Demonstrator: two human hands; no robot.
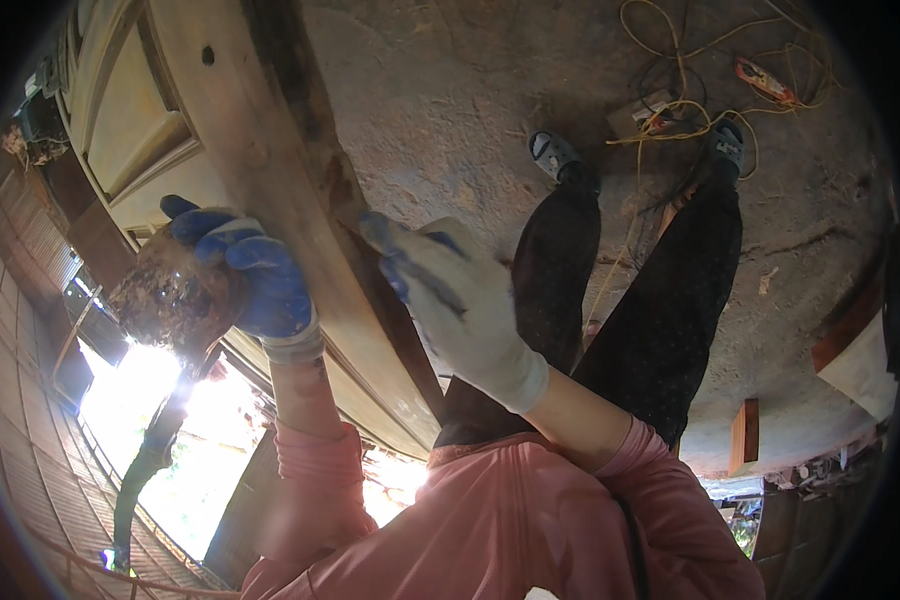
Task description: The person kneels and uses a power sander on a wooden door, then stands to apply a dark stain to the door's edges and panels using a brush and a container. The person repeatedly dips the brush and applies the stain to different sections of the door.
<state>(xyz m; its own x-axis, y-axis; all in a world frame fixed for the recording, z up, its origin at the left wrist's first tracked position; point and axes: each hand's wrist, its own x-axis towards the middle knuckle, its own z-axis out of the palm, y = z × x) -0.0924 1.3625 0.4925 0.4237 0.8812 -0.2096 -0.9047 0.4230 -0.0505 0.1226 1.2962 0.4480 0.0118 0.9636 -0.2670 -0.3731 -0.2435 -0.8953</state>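
My left hand (pixel 266 275), in a white glove with blue-coated fingers, is closed around a rounded, brown-stained container (pixel 175 295) with a shiny, mottled surface. It is held over the pale wooden panelled piece (pixel 235 130), which looks like a door. My right hand (pixel 460 305), in a matching glove, is at the dark edge of the wood with its fingers curled in. The back of the glove faces up, so whatever those fingers hold is hidden.
Yellow and dark cords (pixel 675 110) loop over the rough concrete floor (pixel 450 90) by my feet. A red-and-white item (pixel 765 80) lies among them. A small wooden block (pixel 743 437) stands on the right. Corrugated sheeting (pixel 20 350) and bright daylight are at the left.
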